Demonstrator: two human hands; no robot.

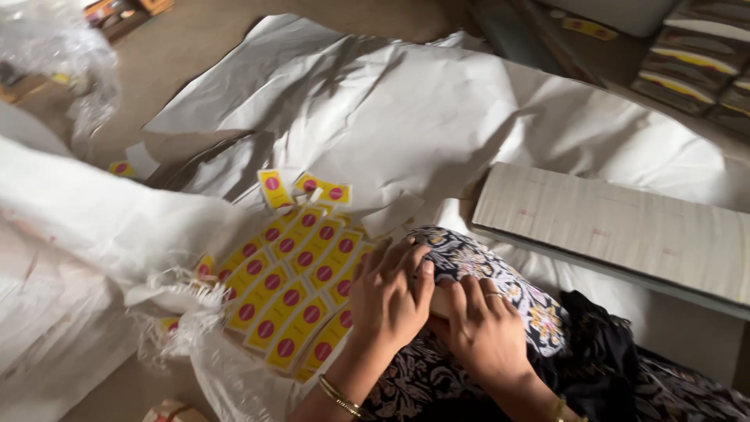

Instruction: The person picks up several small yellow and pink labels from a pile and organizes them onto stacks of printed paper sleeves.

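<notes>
My left hand rests palm down on my knee, fingers together, at the edge of a spread of yellow labels with red dots. My right hand, with a ring on one finger, lies beside it on the patterned black-and-white fabric of my lap. Something pale and flat shows between the two hands, mostly hidden under them. The labels lie in overlapping rows on white paper, just left of my left hand.
A woven white sack with a frayed edge lies at the left. A long flat stack of pale sheets sits at the right. Dark bundles with yellow bands are stacked at top right. Clear plastic is at top left.
</notes>
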